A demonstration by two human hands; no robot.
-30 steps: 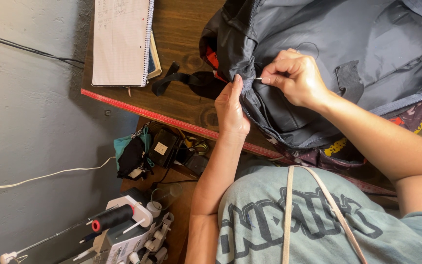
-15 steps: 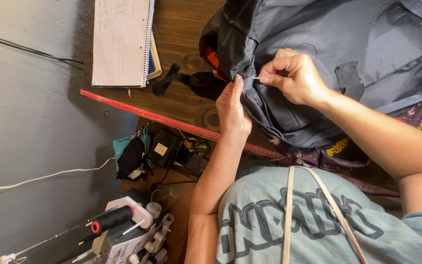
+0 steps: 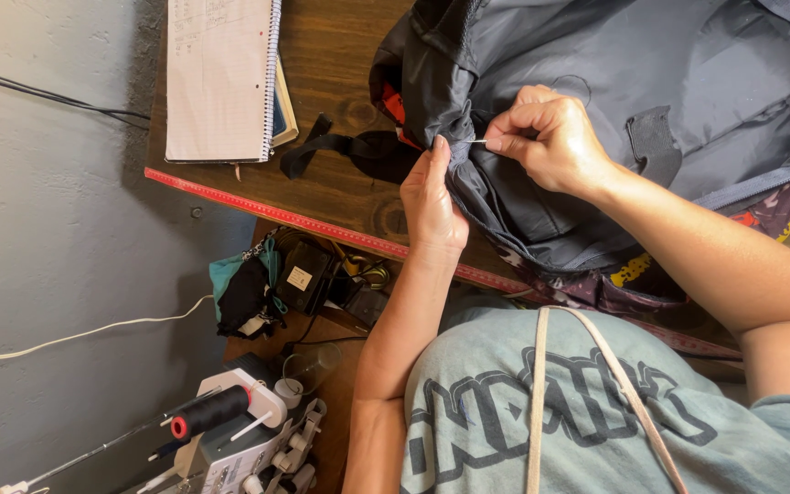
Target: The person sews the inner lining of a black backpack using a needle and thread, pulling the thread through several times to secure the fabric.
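Right hand point(image 3: 550, 137) pinching needle point(image 3: 477, 141), left hand point(image 3: 432, 197) gripping grey bag point(image 3: 688, 64) fabric, bag unzipped.

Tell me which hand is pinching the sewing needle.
The right hand: its fingertips pinch the thin needle at the grey bag. The left hand only grips the fabric fold beside it.

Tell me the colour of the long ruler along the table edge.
Red. The ruler shows best in the head view, running slantwise below the notebook.
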